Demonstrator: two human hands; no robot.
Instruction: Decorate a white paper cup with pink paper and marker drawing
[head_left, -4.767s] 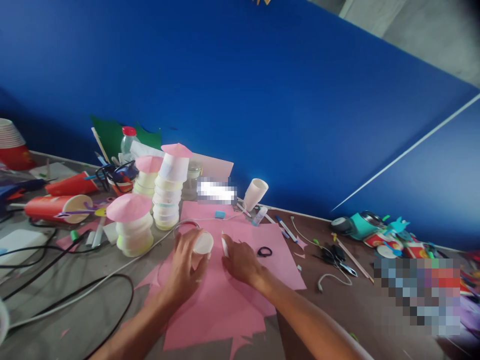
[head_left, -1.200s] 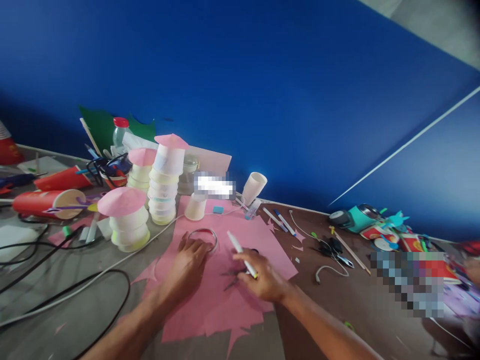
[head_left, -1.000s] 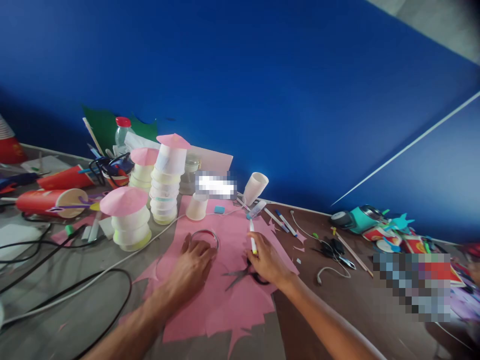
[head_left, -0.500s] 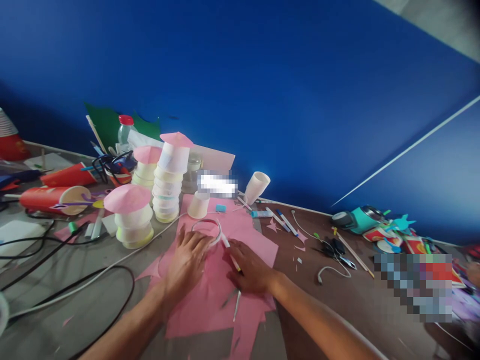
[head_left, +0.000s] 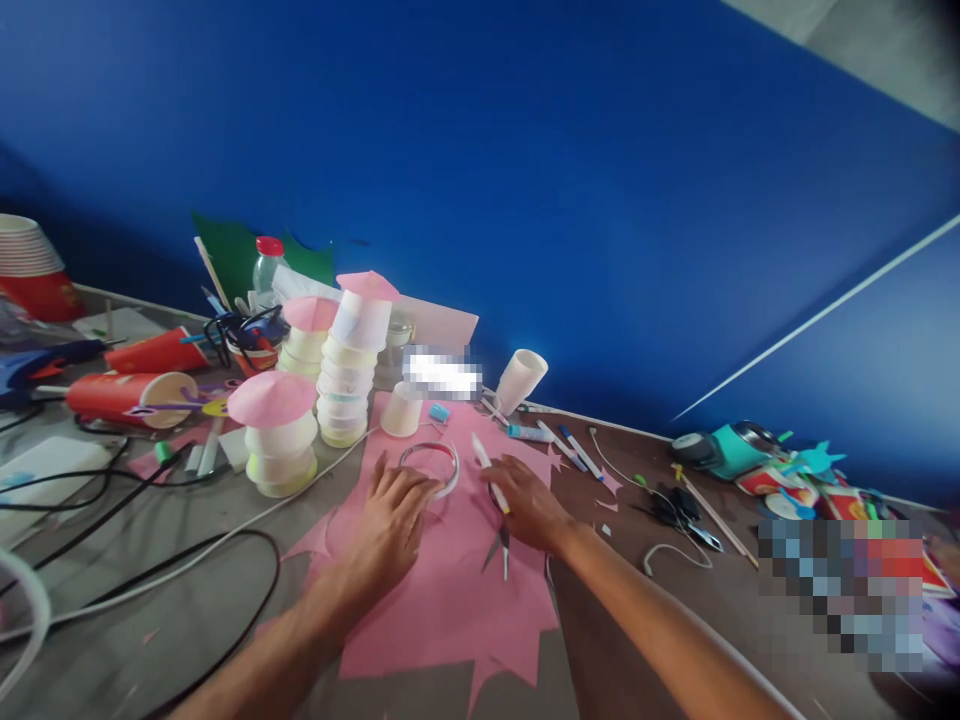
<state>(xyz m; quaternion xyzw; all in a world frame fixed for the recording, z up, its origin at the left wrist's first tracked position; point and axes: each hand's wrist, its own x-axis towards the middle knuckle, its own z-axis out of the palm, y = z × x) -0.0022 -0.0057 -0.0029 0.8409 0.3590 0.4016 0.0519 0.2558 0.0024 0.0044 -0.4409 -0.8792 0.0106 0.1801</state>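
My left hand (head_left: 394, 520) presses flat on a pink paper sheet (head_left: 450, 590), its fingertips on a clear ring (head_left: 429, 464) lying on the sheet. My right hand (head_left: 525, 505) grips a white marker (head_left: 487, 472) whose tip points at the ring's right side. Scissors (head_left: 499, 545) lie on the pink sheet just under my right hand. An upside-down white cup (head_left: 401, 410) stands beyond the ring.
Stacks of pale cups with pink paper tops (head_left: 352, 360) (head_left: 274, 430) stand at left. Red cups (head_left: 131, 397), black cables (head_left: 150, 560), pens (head_left: 570, 450), a leaning white cup (head_left: 521, 380) and a teal tool (head_left: 720, 450) litter the table before a blue wall.
My right hand shifted the marker from the ring's near right side up toward its far right. The scissors now show below that hand. The view moved slightly.
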